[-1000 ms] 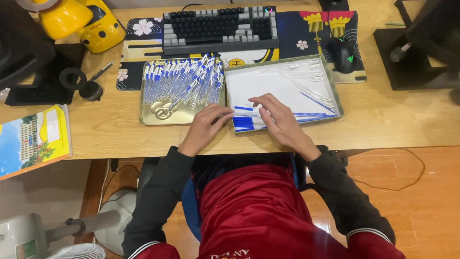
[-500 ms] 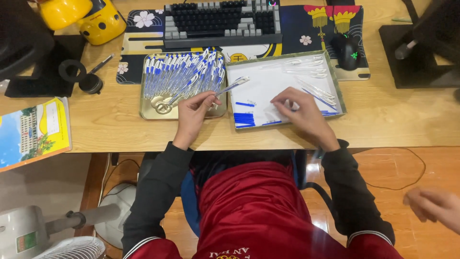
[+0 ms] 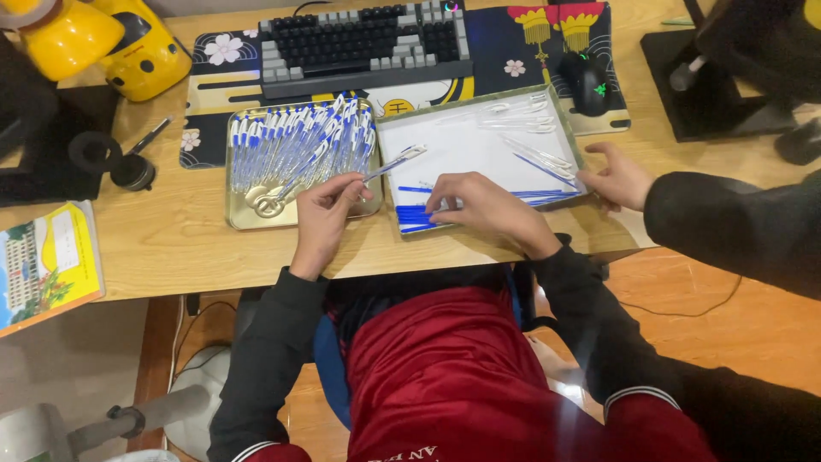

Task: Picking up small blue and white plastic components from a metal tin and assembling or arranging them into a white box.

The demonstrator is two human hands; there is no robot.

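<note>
Left hand (image 3: 323,210), frame centre, had its grip pinched shut on a clear pen barrel (image 3: 395,162) slanting up-right over the white tray (image 3: 466,141). Right hand (image 3: 479,204) lay fingers-down on blue refills (image 3: 416,216) at tray's lower-left edge; grip state can't tell. Gold tray (image 3: 244,218) w/ pens sat left. Another person's hand (image 3: 623,178) touched white tray's right rim.

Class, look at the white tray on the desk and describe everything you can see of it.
The white tray is a shallow rectangular dish with a thin raised rim, lying flat and slightly skewed on the wooden desk, beside the gold tray of assembled pens. It holds clear pen barrels near its far edge and blue refills at its near edge. The right hand rests inside it on the refills; another person's hand touches its right edge.
</note>
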